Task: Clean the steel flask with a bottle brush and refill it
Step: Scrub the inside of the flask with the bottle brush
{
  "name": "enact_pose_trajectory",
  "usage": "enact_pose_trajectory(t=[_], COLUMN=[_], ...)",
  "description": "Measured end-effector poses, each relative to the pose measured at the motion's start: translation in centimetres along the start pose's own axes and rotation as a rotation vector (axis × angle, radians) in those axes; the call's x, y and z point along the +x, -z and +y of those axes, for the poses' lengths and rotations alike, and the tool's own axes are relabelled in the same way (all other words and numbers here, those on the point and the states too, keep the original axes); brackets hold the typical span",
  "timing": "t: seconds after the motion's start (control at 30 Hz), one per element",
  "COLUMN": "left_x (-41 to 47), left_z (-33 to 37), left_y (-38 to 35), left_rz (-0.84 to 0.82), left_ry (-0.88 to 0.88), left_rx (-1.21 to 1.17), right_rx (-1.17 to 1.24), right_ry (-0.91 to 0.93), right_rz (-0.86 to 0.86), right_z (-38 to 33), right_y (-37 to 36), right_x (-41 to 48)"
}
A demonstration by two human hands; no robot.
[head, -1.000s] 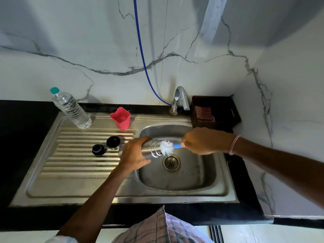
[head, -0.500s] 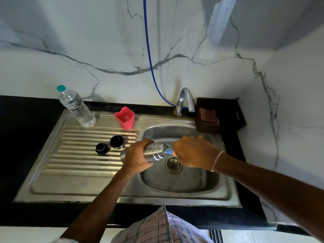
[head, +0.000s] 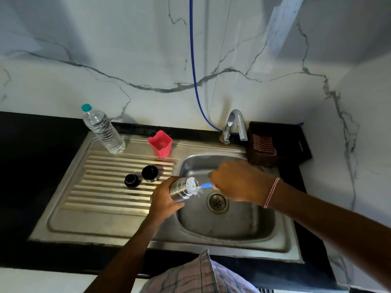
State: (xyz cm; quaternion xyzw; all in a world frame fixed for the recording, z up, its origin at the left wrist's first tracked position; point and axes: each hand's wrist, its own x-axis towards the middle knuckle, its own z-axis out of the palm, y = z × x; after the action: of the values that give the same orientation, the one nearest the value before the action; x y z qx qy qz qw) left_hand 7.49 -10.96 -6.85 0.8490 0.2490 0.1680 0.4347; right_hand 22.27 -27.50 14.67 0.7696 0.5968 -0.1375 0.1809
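My left hand grips the steel flask, held on its side over the left edge of the sink basin, mouth pointing right. My right hand holds the blue handle of the bottle brush. The brush's white bristles stick out at the flask's mouth, partly inside it. Two black flask caps stand on the ribbed drainboard. A clear water bottle with a teal cap stands at the drainboard's back left.
A pink cup stands behind the caps. The tap rises at the back of the sink, with a blue hose on the wall. A dark basket with a checked cloth sits right of the tap. A drain lies below the brush.
The brush went deep into the flask half a second ago; now its bristles are drawn back out to the mouth, as my right hand pulled to the right.
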Motion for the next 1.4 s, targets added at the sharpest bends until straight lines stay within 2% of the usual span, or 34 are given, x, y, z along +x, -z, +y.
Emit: enact_pose_trajectory(t=[0.07,0.13,0.3,0.43,0.5,0.57,0.63,0.67,0.77,0.83,1.03,1.3,1.4], left_x=[0.0,0.2,0.3,0.3,0.3,0.0,-0.1,0.0,0.1,0.0,-0.1,-0.1,-0.1], left_z=[-0.6,-1.0,-0.8,-0.7,-0.9,-1.1,-0.8,-0.7,-0.6,-0.7,-1.0,-1.0,-0.8], left_y=[0.1,0.2,0.3,0.0,-0.1,-0.3,-0.4,-0.4,-0.3,0.0,0.2,0.2,0.0], left_rz=[0.03,0.045,0.04,0.014,-0.007,-0.027,-0.042,-0.038,-0.02,-0.015,-0.01,-0.033,-0.013], left_ry=[0.033,0.059,0.046,0.009,-0.015,-0.058,-0.075,-0.07,-0.052,-0.056,-0.065,-0.072,-0.068], left_rx=[-0.054,-0.077,-0.04,0.017,0.04,0.084,0.135,0.146,0.125,0.08,0.031,0.074,0.118], right_rx=[-0.206,-0.306,-0.262,-0.026,0.246,0.626,0.78,0.704,0.215,0.053,-0.064,-0.117,-0.225], right_ry=[0.063,0.093,0.036,-0.055,-0.111,-0.216,-0.268,-0.218,-0.022,0.036,0.121,0.019,0.009], right_rz=[0.118,0.148,0.104,0.08,-0.112,-0.339,-0.448,-0.419,-0.142,0.01,0.093,-0.008,0.115], right_z=[-1.8,-2.7,-2.2,-1.3,-0.7,0.3,1.0,1.2,0.9,1.2,2.4,2.5,2.5], right_y=[1.2,1.6,0.9,-0.8,-1.5,-1.8,-1.9,-1.7,-0.9,0.0,3.0,5.3,4.4], right_x=[-0.3,-0.2,-0.4,-0.7,0.0,0.9,1.2,1.1,0.4,-0.6,-2.6,-5.0,-5.2])
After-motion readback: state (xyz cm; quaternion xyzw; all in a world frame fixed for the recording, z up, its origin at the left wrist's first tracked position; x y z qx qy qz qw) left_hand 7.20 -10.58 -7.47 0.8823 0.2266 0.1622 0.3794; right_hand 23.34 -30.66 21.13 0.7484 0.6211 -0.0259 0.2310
